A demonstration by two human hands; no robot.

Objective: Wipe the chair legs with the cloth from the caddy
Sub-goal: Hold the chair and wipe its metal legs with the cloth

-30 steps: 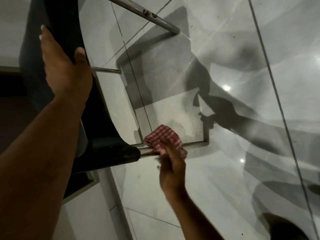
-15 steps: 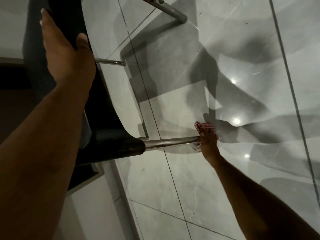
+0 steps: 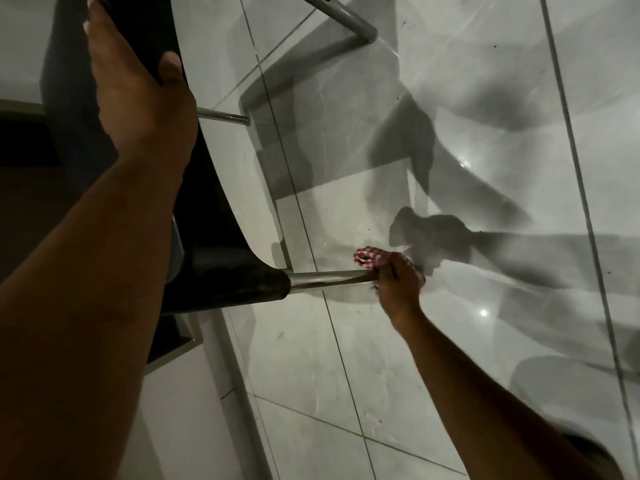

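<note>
A black chair is tipped over a glossy grey tiled floor. My left hand grips the edge of its black seat at upper left. A chrome leg runs rightward out of the black seat corner. My right hand is wrapped around the far end of this leg, holding a red-and-white checked cloth against the metal. Only a small bunch of cloth shows above my fingers. Two more chrome legs appear: a short one by my left wrist and a thicker one at the top.
Pale floor tiles with dark grout lines fill the right side, crossed by shadows of the chair and my arm. A white skirting or wall edge runs down the lower left, with a dark area behind the chair at far left.
My right hand slid the cloth along the chrome leg from near the black seat corner out to the leg's far end. My left hand kept its grip on the seat.
</note>
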